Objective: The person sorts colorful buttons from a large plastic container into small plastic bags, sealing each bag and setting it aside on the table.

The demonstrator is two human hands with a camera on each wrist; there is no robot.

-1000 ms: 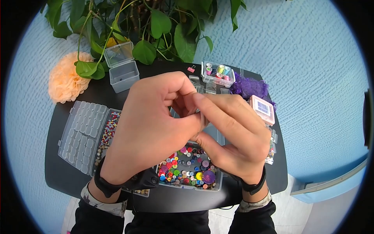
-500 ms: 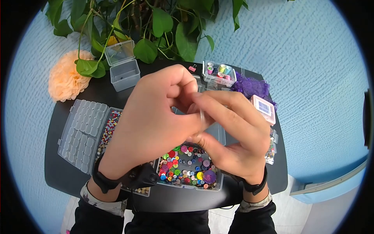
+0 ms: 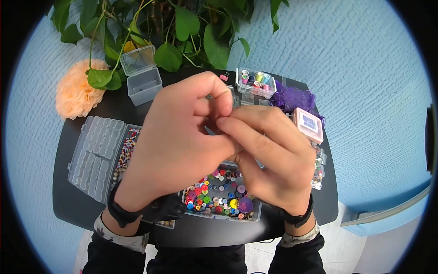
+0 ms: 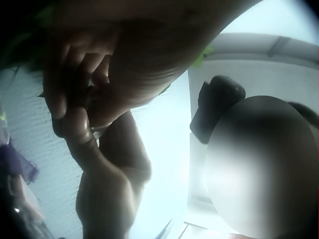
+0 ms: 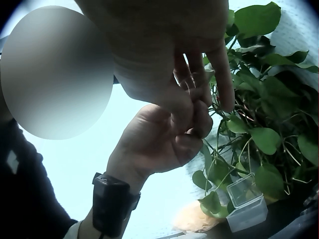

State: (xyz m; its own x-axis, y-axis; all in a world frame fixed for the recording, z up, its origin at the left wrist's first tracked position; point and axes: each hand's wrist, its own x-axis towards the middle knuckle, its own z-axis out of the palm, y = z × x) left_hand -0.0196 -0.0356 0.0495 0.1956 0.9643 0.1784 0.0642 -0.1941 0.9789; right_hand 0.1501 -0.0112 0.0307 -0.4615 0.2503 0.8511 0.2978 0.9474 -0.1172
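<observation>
My left hand point(image 3: 175, 141) and right hand point(image 3: 278, 155) meet in mid-air above an open clear box point(image 3: 223, 186) of mixed buttons. Both hands' thumbs and fingertips come together in a pinch, the left index finger curled over the top. Between the fingers only a small shiny bit point(image 4: 94, 131) shows in the left wrist view; the rest is hidden, and I cannot tell what it is. A large purple button point(image 3: 245, 204) lies at the box's near right corner. From the right wrist view, the left fingers are bent against the right thumb.
An open bead organizer point(image 3: 98, 155) lies left. Farther back stand an open small clear box point(image 3: 145, 89), a peach paper pom-pom point(image 3: 80, 89) and a leafy plant point(image 3: 187, 25). To the right are a box of thread spools point(image 3: 255, 92), purple mesh point(image 3: 294, 98) and a pink case point(image 3: 308, 125).
A thin clear band seen earlier at the left thumb tip is now hidden behind the fingers. The right index finger has slid slightly left and down, and the hands have drawn closer together.
</observation>
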